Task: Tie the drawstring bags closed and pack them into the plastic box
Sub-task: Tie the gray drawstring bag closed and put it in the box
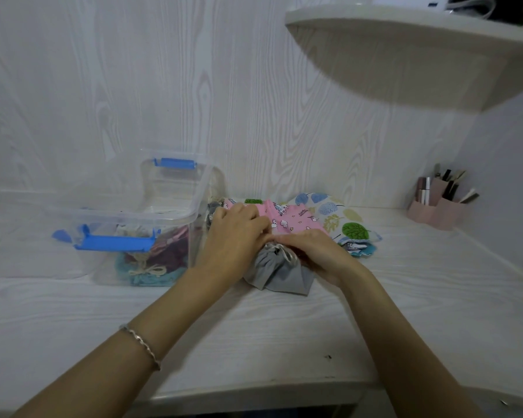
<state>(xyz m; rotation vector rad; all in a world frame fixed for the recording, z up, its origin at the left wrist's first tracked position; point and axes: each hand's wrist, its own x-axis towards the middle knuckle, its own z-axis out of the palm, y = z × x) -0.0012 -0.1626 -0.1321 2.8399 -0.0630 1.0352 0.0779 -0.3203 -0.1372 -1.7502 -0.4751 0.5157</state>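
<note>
Both hands are curled in over the gathered neck of the grey bag; the left hand comes in from the box side and the right hand from the other, and their fingertips meet just above the neck, pinching the pale cord (the pinch itself is mostly hidden behind the knuckles). The neck is bunched tight, with loops of cord showing between the hands; the bag's body fans out flat on the table towards the person.

From the head camera, the clear plastic box stands just to the left of the left hand, lid off, with blue latches on its near and far ends; inside lie tied bags, a teal one at the bottom with a cord bow and a dark red one above it. Behind the hands lies a pink printed bag, touching a leaf-print bag to its right. A bracelet circles the left wrist; a pink desk holder with pens stands far right by the wall; a curved shelf juts out above.
</note>
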